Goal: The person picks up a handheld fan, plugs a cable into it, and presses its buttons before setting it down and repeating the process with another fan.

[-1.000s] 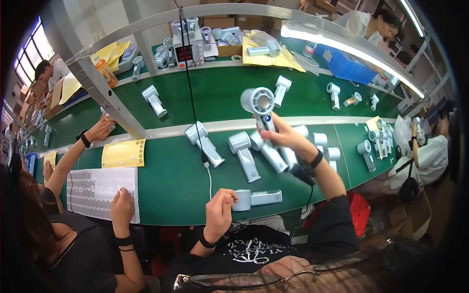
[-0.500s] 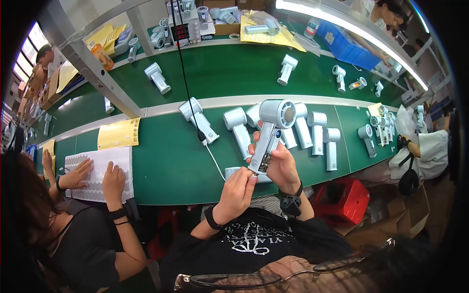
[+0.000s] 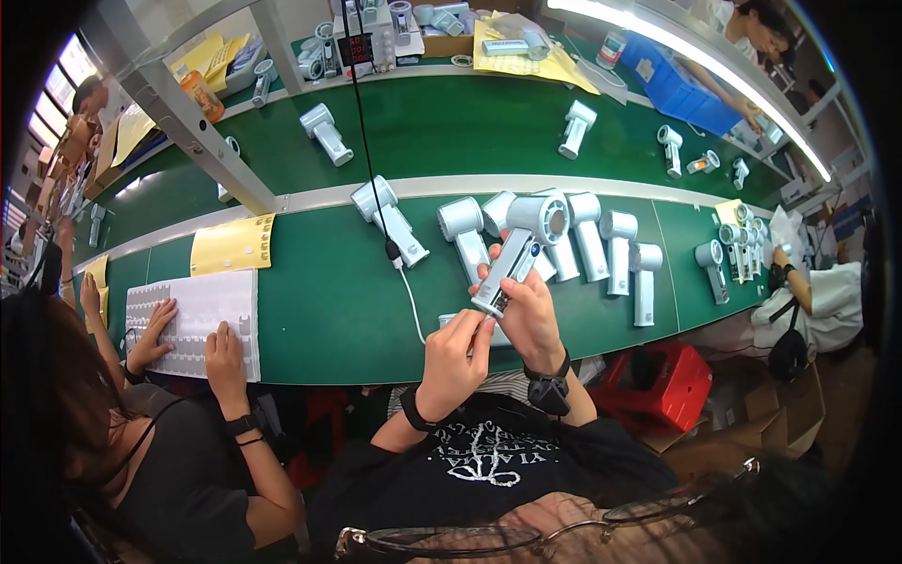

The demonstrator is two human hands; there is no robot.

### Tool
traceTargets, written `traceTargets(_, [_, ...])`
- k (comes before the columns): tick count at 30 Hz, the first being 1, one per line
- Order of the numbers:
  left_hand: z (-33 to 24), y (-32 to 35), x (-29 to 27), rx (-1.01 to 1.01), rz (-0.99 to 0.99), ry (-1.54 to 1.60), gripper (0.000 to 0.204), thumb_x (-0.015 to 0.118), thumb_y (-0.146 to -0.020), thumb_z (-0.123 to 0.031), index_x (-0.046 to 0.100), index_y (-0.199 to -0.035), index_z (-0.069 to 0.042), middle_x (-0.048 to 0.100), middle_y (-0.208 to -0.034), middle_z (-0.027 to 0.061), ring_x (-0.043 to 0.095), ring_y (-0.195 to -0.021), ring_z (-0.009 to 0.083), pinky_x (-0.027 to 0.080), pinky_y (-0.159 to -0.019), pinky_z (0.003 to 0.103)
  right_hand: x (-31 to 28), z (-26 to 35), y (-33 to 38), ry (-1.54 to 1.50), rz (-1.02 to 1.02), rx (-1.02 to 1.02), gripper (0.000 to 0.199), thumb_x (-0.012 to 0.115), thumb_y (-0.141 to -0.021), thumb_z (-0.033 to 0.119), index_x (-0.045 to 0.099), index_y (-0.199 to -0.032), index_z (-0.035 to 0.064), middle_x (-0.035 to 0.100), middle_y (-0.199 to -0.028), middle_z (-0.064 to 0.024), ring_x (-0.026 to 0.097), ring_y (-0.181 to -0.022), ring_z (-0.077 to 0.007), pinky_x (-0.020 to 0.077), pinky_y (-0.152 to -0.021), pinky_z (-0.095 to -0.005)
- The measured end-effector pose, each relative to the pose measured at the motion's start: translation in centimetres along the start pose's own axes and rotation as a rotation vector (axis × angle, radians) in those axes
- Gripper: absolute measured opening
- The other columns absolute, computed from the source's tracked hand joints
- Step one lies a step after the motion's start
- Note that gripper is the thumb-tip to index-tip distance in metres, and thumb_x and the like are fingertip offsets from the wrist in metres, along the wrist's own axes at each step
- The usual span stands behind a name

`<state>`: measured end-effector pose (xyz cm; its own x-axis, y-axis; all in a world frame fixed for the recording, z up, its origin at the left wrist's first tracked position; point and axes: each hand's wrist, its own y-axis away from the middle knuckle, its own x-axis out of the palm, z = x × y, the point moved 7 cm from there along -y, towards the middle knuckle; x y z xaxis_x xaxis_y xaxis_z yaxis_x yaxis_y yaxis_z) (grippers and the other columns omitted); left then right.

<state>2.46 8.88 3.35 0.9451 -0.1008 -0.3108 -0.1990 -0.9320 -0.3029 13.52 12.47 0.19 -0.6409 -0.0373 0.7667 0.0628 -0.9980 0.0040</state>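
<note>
A light-grey handheld fan (image 3: 512, 263) is held up in front of me, head upward and handle slanting down to the left. My right hand (image 3: 534, 324) wraps round its handle, the thumb lying across the front near an opening that shows inner parts. At the handle's lower end, my left hand (image 3: 453, 362) is closed in a pinch; whatever its fingertips hold is too small to make out. Behind that hand, another grey fan part lies partly hidden on the green table (image 3: 319, 329). A white cable (image 3: 411, 301) hangs from a black cord and runs down beside it.
Several grey fans, one of them (image 3: 617, 254), lie just beyond my hands. At left, a co-worker's hands (image 3: 225, 362) rest on white sheets (image 3: 193, 305). A red stool (image 3: 658, 385) stands to the lower right. Further fans lie on the far green surface (image 3: 451, 132).
The fan's handle has tilted further and its head has turned a little to the right. My right thumb has moved across the handle's front. The co-worker's left hand has shifted slightly.
</note>
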Motion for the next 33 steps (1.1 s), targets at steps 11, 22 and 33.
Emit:
traceTargets(11, [2.2,0.0,-0.1,-0.015,0.111,0.117,0.009,0.057,-0.088,-0.002,0.058,-0.082,0.004,0.058,-0.074,0.0113,0.054,-0.057,0.0176,0.041,-0.053,0.027,1.1,0.7,1.2,0.317,0.021,-0.225,0.079,0.054,-0.081,-0.007,0.012,-0.145,0.0092,0.038,-0.123,-0.0057,0.048,-0.105,-0.0187,0.0425,-0.094,-0.0377])
traceTargets(22, [4.5,0.6,-0.7,-0.211,0.031,0.536,0.015,0.065,-0.085,-0.005,0.06,-0.077,0.007,0.063,-0.106,0.0134,0.06,-0.084,0.0161,0.046,-0.07,0.026,1.6,1.9,2.1,0.634,0.228,-0.226,0.084,0.063,-0.08,-0.002,0.011,-0.145,0.0073,0.036,-0.135,-0.0116,0.044,-0.122,-0.0249,0.0361,-0.104,-0.0409])
traceTargets(33, [5.4,1.4,-1.0,-0.187,0.194,0.556,0.017,0.063,-0.088,-0.007,0.062,-0.076,0.006,0.062,-0.108,0.0145,0.057,-0.082,0.0128,0.044,-0.068,0.025,0.9,10.5,0.0,1.207,0.372,-0.477,0.1,0.086,-0.059,0.039,0.033,-0.135,0.0016,0.045,-0.132,-0.0255,0.046,-0.124,-0.0345,0.0325,-0.105,-0.0462])
